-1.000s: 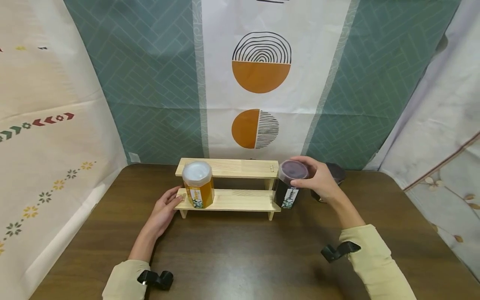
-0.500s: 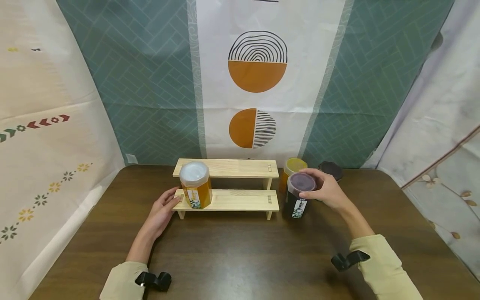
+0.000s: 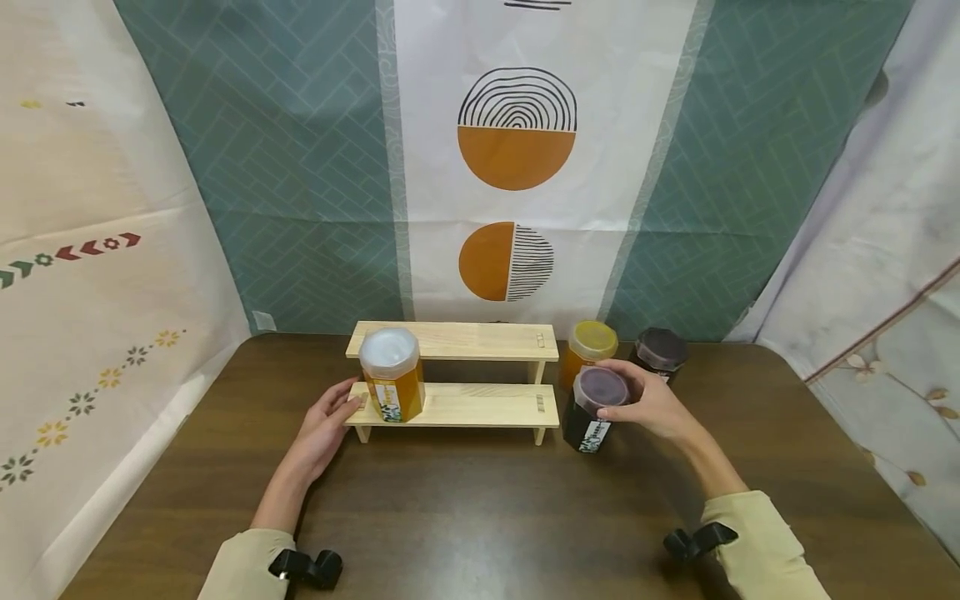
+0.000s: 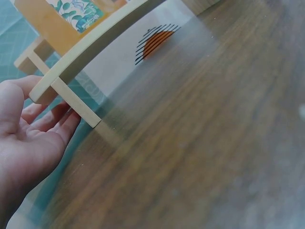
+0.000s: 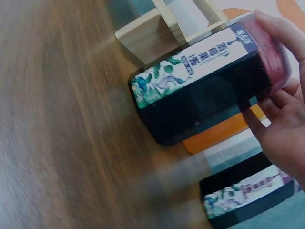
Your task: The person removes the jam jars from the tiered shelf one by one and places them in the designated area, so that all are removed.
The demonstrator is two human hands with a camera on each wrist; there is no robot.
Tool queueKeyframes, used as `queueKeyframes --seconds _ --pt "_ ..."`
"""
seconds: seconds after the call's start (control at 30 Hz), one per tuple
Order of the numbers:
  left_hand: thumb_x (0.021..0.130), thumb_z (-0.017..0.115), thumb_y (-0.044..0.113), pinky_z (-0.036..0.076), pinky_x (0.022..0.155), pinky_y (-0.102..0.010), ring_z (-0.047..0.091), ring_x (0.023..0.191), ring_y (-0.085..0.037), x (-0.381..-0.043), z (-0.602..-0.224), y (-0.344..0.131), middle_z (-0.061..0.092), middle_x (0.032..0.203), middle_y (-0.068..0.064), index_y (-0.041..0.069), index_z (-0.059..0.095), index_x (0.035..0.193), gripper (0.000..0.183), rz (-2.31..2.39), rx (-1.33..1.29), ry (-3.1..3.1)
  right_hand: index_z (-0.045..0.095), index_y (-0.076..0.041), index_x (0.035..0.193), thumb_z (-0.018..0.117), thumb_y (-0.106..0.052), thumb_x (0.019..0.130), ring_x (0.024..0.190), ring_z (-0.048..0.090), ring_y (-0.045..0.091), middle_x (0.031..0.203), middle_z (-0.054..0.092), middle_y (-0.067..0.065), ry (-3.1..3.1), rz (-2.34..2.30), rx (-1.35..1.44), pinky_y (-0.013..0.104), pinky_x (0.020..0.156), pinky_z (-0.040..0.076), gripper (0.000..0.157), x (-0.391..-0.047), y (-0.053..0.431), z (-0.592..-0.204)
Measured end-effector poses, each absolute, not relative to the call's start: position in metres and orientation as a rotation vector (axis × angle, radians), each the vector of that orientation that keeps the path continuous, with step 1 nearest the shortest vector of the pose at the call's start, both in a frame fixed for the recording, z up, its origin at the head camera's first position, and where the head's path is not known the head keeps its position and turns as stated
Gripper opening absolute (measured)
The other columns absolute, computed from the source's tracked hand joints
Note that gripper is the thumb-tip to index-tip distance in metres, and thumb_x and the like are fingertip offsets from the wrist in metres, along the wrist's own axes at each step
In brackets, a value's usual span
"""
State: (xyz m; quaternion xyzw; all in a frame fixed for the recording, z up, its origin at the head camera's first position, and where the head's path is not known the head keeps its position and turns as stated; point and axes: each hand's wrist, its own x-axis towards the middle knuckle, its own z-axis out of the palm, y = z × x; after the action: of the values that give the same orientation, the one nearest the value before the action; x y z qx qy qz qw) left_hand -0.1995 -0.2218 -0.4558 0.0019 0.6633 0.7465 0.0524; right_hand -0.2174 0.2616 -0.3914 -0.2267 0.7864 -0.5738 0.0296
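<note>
My right hand [image 3: 654, 406] grips a dark jar [image 3: 583, 427] of blueberry-coloured jam round its purple lid. It is upright, just right of a two-step wooden shelf [image 3: 480, 405]. In the right wrist view the jar [image 5: 205, 88] shows a white label with leaves and berries; whether its base touches the table is hard to tell. My left hand [image 3: 321, 432] holds the left end of the lower step. The left wrist view shows its fingers [image 4: 57, 118] under that board, near a leg. An orange jar [image 3: 405, 390] with a whitish lid stands on the lower step's left part.
Behind the held jar stand a yellow-lidded orange jar [image 3: 593, 340] and a second dark jar [image 3: 661, 349]. The brown table [image 3: 465, 517] ends at the patterned cloth backdrop [image 3: 322, 208]. The shelf's upper step [image 3: 487, 340] runs along the back.
My right hand has taken the dark jar rightward off the lower step's right end, then down toward the front. The jars behind came into fuller view. My left hand keeps its hold on the shelf.
</note>
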Motion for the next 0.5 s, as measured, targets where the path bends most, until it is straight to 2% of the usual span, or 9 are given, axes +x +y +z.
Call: queueKeyframes --seconds 0.13,0.3,0.4,0.5 --pt "0.103 0.048 0.018 0.042 0.09 -0.017 0.05 0.11 -0.001 -0.199 -0.456 -0.223 0.027 0.148 -0.023 -0.004 0.018 0.15 0.059 2.284 0.018 2.016 0.047 0.007 0.136 0.078 0.0 0.078 0.104 0.058 0.01 0.126 0.057 0.02 2.468 -1.67 -0.741 0.022 0.084 0.047 0.066 -0.216 0.261 -0.384" --pt "0.103 0.048 0.018 0.042 0.091 -0.017 0.05 0.11 -0.001 -0.199 -0.457 -0.222 0.026 0.149 -0.023 -0.004 0.017 0.15 0.06 2.278 0.031 2.013 0.05 0.001 0.137 0.074 -0.007 0.085 0.112 0.056 0.02 0.131 0.055 0.02 2.621 -1.573 -0.739 0.022 0.088 0.045 0.057 -0.21 0.255 -0.372" --pt "0.103 0.048 0.018 0.042 0.091 -0.017 0.05 0.11 -0.001 -0.199 -0.457 -0.222 0.027 0.149 -0.023 -0.004 0.018 0.15 0.06 2.284 0.034 2.014 0.052 -0.002 0.137 0.071 -0.012 0.089 0.116 0.054 0.029 0.131 0.055 0.017 2.725 -1.566 -0.678 0.03 0.092 0.046 0.052 -0.207 0.241 -0.361" --pt "0.103 0.048 0.017 0.042 0.091 -0.018 0.05 0.111 -0.002 -0.2 -0.458 -0.222 0.028 0.148 -0.023 -0.004 0.018 0.15 0.059 2.291 0.037 2.014 0.053 -0.004 0.137 0.069 -0.016 0.092 0.118 0.053 0.036 0.133 0.054 0.016 2.762 -1.597 -0.609 0.044 0.09 0.048 0.049 -0.204 0.221 -0.352"
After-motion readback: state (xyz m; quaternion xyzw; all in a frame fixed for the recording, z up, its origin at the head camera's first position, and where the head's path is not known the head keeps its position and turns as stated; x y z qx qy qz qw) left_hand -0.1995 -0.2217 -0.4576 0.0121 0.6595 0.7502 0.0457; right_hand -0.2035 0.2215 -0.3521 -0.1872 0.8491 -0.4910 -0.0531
